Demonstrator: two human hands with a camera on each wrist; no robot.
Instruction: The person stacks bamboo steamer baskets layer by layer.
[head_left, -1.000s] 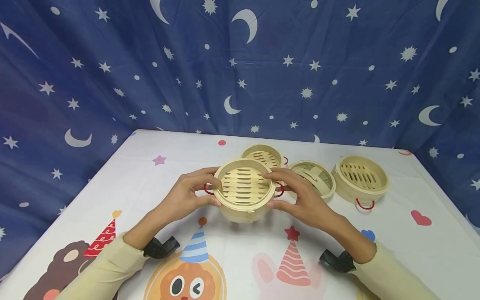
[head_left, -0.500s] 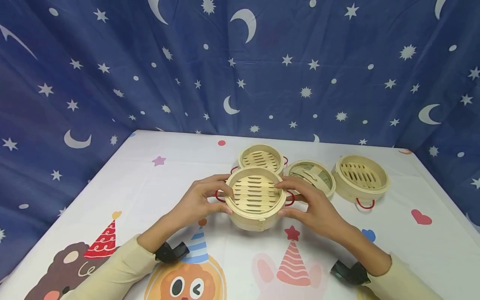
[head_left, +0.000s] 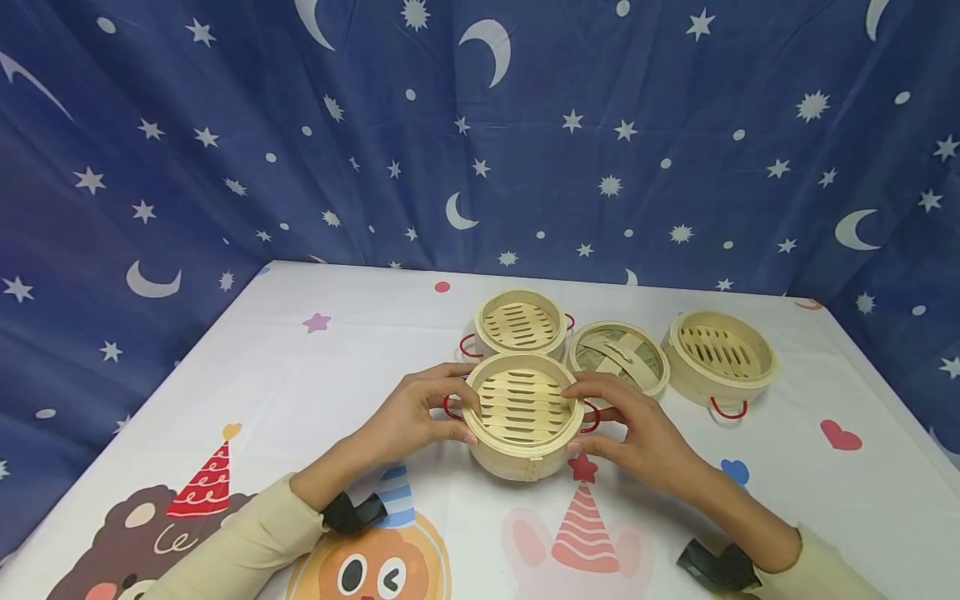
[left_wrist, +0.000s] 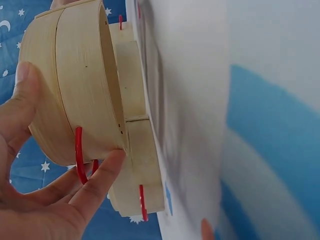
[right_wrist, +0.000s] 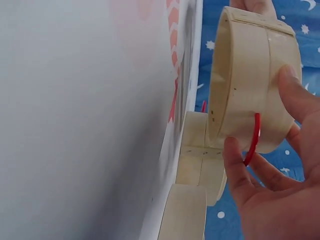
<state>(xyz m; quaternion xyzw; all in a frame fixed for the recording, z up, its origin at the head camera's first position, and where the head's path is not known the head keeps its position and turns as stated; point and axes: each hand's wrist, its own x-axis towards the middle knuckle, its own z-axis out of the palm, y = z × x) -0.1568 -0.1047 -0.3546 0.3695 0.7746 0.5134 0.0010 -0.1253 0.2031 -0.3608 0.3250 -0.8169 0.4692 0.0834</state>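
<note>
Between both hands is a round bamboo steamer basket (head_left: 504, 458) with a slatted inside and a red handle on each side. My left hand (head_left: 420, 415) grips its left side, thumb low on the wall and fingers at the rim. On the opposite side my right hand (head_left: 639, 427) grips it the same way. Both wrist views show the basket (left_wrist: 82, 85) held up, its lower rim apart from the table. Just behind it stands a second steamer basket (head_left: 480, 340) with red handles, partly hidden in the head view.
A woven bamboo steamer lid (head_left: 632, 357) lies right of the rear basket. Farther right stands another slatted steamer basket (head_left: 701, 385) with a red handle in front. The white tablecloth (head_left: 315, 375) has party prints, and a blue starry curtain (head_left: 360, 100) hangs behind.
Both hands have carried the basket to the right and nearer the body, lower in the head view. More of the rear basket and its left handle now shows.
</note>
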